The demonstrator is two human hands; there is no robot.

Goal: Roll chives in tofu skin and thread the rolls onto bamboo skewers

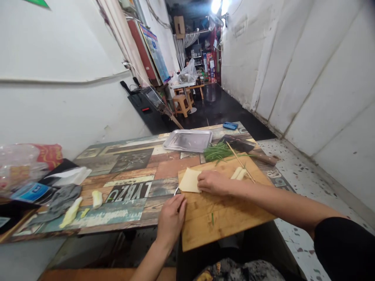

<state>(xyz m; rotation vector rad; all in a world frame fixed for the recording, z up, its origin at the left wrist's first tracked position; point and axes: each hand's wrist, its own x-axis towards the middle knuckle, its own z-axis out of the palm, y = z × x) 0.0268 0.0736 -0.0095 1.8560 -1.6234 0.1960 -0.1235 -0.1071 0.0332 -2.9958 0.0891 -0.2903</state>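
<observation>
A wooden cutting board [222, 218] lies on the patchwork table in front of me. My right hand [213, 182] rests palm-down on the board, its fingers pressing on a pale yellow flat sheet [189, 180]. My left hand [171, 219] is closed at the board's left edge, and a thin metal tip [176, 191], perhaps a blade, pokes out beyond it. Two pale sticks [238, 173] and thin wooden skewers [240, 162] lie on the board past my right hand. Green chives [218, 151] sit at the board's far edge.
A metal tray [188, 140] and a blue object [230, 125] lie farther along the table. A dark cleaver [243, 146] rests on the right. Pale vegetable pieces [96, 198], a grey cloth [60, 199] and plastic bags [20, 164] crowd the left end. White walls flank a corridor with stools.
</observation>
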